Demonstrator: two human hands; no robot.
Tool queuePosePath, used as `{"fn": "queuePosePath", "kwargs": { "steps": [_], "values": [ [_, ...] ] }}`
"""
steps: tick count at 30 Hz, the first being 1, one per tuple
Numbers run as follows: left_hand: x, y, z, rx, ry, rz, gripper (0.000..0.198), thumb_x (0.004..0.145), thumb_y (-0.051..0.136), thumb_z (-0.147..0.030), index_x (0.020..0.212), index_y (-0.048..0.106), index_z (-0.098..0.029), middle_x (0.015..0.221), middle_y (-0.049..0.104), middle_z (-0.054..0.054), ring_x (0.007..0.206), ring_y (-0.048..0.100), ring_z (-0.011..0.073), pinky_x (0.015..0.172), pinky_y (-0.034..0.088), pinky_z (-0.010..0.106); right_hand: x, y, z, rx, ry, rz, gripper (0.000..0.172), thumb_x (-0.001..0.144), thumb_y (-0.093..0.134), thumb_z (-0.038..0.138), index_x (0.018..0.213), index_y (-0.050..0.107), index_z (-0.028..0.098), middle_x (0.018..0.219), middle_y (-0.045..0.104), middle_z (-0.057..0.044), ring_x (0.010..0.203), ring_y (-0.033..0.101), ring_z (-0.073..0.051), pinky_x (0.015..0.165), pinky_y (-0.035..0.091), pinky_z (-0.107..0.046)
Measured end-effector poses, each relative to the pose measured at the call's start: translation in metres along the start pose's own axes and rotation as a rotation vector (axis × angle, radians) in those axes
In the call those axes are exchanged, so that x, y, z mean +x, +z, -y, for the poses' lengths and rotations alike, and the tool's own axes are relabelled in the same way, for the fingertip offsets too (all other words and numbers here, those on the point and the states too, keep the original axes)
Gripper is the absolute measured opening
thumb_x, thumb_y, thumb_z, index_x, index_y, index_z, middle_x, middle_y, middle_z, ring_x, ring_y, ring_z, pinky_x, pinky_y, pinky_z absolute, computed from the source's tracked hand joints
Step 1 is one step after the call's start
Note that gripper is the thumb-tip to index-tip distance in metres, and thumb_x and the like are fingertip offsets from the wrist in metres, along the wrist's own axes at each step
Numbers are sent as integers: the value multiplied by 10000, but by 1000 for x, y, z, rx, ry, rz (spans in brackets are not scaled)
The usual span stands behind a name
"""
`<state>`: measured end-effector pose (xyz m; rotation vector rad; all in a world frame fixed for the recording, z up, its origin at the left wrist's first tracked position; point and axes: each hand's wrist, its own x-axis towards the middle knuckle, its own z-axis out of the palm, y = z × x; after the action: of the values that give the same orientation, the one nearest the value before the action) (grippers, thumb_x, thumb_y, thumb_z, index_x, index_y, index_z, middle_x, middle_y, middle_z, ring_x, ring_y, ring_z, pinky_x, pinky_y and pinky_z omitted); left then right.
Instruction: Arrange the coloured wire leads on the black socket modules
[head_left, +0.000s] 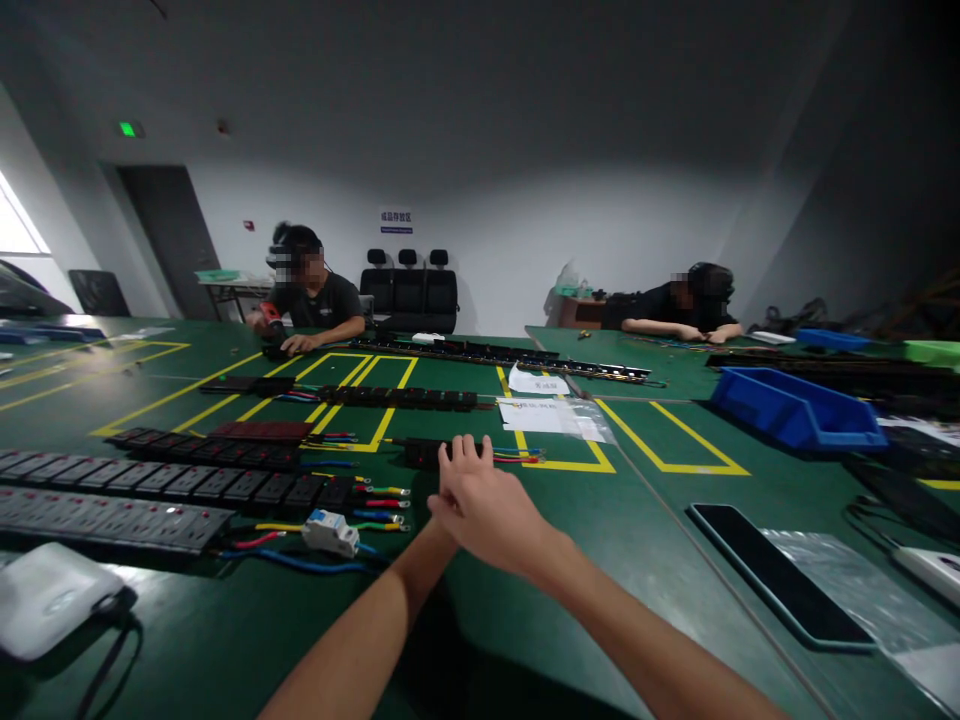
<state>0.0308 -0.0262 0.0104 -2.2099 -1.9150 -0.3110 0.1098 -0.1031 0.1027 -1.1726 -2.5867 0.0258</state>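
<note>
Above the green table (570, 560), my right hand (487, 500) lies across my left hand (444, 500), touching it near the wrist. The fingers of my right hand point forward, slightly apart, with no object in them. Most of my left hand is hidden beneath, fingers included. Just beyond my hands is a short black power strip (420, 453) with coloured wires. To the left lie long black socket strips (112, 520) and a white-and-blue breaker (330, 533) on thick wires.
A phone (776, 575) lies at the right beside a plastic bag (840, 570). Farther back are a blue bin (799, 410) and papers (551, 415). A white device (56, 600) sits at the near left. Two people (322, 300) lean on the table's far side.
</note>
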Motion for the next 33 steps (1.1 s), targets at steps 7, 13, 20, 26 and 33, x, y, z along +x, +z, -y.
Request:
{"fn": "queuePosePath", "kwargs": {
  "steps": [7, 13, 20, 26, 33],
  "values": [
    [-16, -7, 7, 107, 13, -216, 274, 967, 500, -169, 1211, 604, -237, 1157, 584, 119, 1098, 514, 269, 947, 438, 445, -15, 25, -114, -57, 440, -180, 289, 993, 475, 364, 826, 649, 205, 826, 703, -59, 742, 628, -176, 594, 282, -276],
    [-32, -19, 3, 105, 53, -196, 232, 954, 489, -105, 1122, 621, -197, 1088, 584, 109, 1060, 528, 253, 914, 436, 399, -35, 56, -163, -32, 541, -252, 204, 979, 497, 367, 970, 637, 220, 913, 685, -47, 741, 597, -159, 595, 297, -270],
    [-50, -25, 9, 50, 53, -115, 218, 965, 544, -216, 1176, 603, -207, 1093, 604, 101, 1039, 540, 250, 810, 484, 358, -42, 69, -167, 99, 572, -146, 267, 998, 439, 408, 1005, 624, 216, 799, 661, -25, 726, 597, -170, 599, 280, -273],
    [-44, -21, 24, -42, 33, -48, 167, 957, 566, -222, 1120, 598, -210, 1079, 627, 77, 1033, 549, 225, 755, 499, 298, -43, 71, -171, 187, 618, -173, 278, 985, 430, 394, 995, 639, 212, 761, 648, -18, 731, 592, -168, 599, 279, -267],
    [-39, -17, 36, -103, -15, -230, 252, 949, 567, -292, 1184, 612, -214, 1196, 607, 94, 1132, 538, 257, 957, 465, 417, -42, 85, -181, 255, 569, -273, 338, 956, 420, 469, 895, 639, 218, 733, 642, -18, 685, 577, -175, 593, 291, -265]
  ]
}}
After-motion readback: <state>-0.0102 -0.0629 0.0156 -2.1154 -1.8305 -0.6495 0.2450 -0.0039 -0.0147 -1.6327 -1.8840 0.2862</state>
